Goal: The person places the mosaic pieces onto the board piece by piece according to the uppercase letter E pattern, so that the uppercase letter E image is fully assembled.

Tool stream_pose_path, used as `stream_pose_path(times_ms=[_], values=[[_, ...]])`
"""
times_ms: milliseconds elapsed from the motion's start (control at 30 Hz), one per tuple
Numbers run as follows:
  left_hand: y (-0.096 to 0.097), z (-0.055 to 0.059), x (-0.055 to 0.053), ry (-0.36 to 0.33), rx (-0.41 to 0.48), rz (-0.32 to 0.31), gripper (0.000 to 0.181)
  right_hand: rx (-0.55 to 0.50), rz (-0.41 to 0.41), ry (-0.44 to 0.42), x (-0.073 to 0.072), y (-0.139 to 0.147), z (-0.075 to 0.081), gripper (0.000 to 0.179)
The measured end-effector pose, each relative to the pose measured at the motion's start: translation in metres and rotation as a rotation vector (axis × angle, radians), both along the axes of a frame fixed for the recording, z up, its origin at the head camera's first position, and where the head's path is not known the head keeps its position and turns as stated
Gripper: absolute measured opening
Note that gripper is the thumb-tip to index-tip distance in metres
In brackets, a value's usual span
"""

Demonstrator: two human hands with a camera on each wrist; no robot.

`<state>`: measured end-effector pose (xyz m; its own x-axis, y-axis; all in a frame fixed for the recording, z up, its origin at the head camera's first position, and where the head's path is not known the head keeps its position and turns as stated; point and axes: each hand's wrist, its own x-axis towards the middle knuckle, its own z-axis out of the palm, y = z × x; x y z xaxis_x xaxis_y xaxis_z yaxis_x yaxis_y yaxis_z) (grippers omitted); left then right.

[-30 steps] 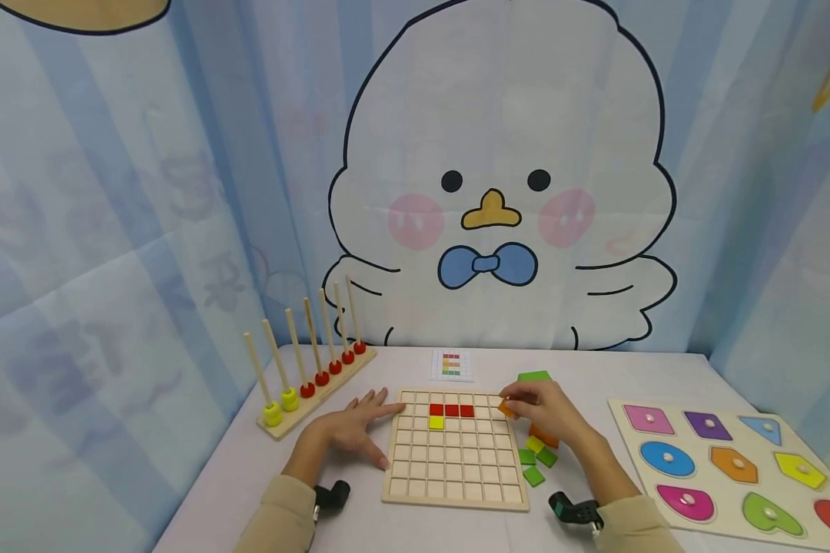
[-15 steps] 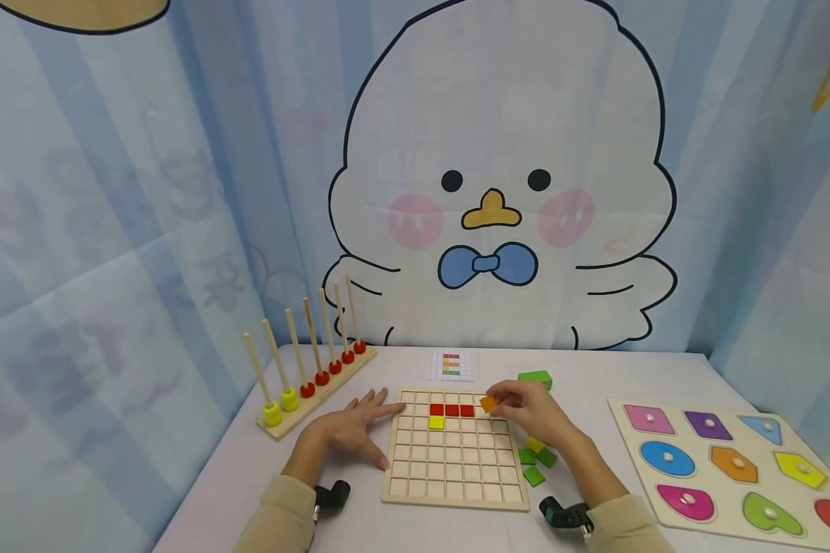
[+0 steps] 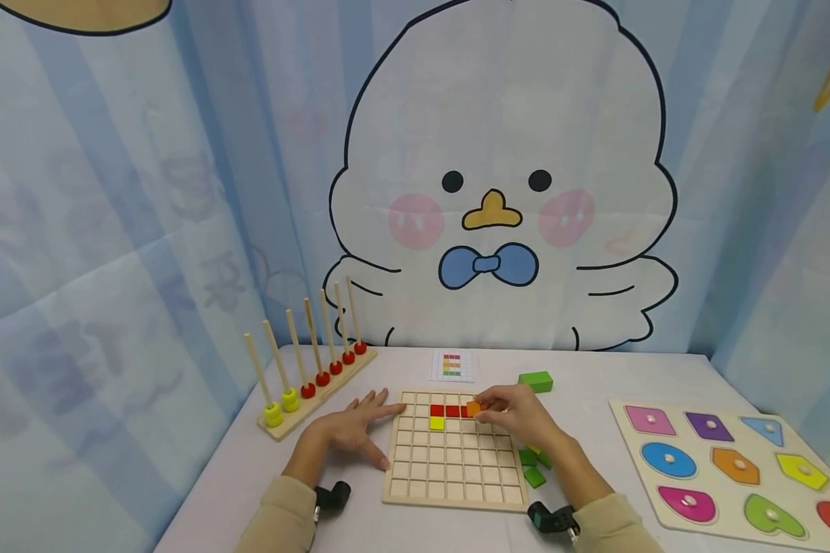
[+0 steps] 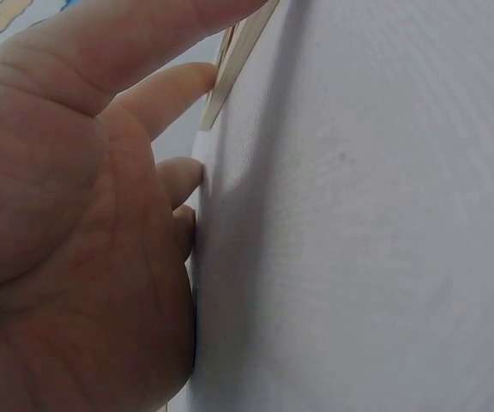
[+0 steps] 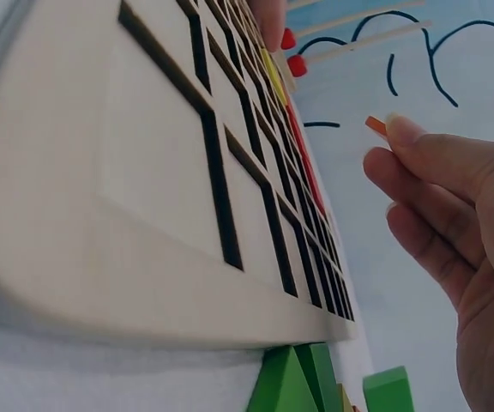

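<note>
An orange square tile (image 3: 473, 409) is pinched between the thumb and fingers of my right hand (image 3: 522, 418), held above the wooden grid board (image 3: 454, 505). In the right wrist view the orange tile (image 5: 376, 125) shows clear of the board. Three red tiles (image 3: 452, 412) lie side by side in one row of the grid, the rightmost partly covered by the orange one. Below the leftmost red sits a yellow tile (image 3: 437, 424). My left hand (image 3: 349, 427) lies with spread fingers at the board's left side, index finger and thumb touching its edge (image 4: 245, 51).
Several green tiles (image 3: 535, 477) lie right of the board, partly behind my right forearm. A green block (image 3: 536, 382) and a pattern card (image 3: 452, 366) are farther back. A peg rack (image 3: 318, 399) with beads stands left; a knobbed shape puzzle (image 3: 726, 468) lies right.
My right hand has carried the orange tile leftward from the board's right edge to over the red row's right end. My left hand has stayed in place.
</note>
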<state>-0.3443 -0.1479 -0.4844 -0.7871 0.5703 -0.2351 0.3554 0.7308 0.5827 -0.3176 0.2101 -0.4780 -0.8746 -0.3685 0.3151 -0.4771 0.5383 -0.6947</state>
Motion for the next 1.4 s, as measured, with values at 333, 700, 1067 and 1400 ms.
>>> stream_pose_path(times_ms=[333,700,1067,1400], values=[[0.0,0.001,0.0,-0.006,0.002,0.004,0.105,-0.029,0.054,0.018,-0.002,-0.014,-0.005,0.019],[0.001,-0.001,0.001,-0.006,-0.006,0.004,0.104,0.015,0.097,0.024,-0.001,-0.031,-0.002,0.024],[0.003,0.001,0.003,-0.007,-0.01,0.005,0.104,0.026,0.13,-0.04,-0.005,-0.049,-0.001,0.019],[0.002,0.004,0.003,0.006,-0.017,0.011,0.104,0.051,0.141,-0.054,-0.004,-0.053,-0.004,0.016]])
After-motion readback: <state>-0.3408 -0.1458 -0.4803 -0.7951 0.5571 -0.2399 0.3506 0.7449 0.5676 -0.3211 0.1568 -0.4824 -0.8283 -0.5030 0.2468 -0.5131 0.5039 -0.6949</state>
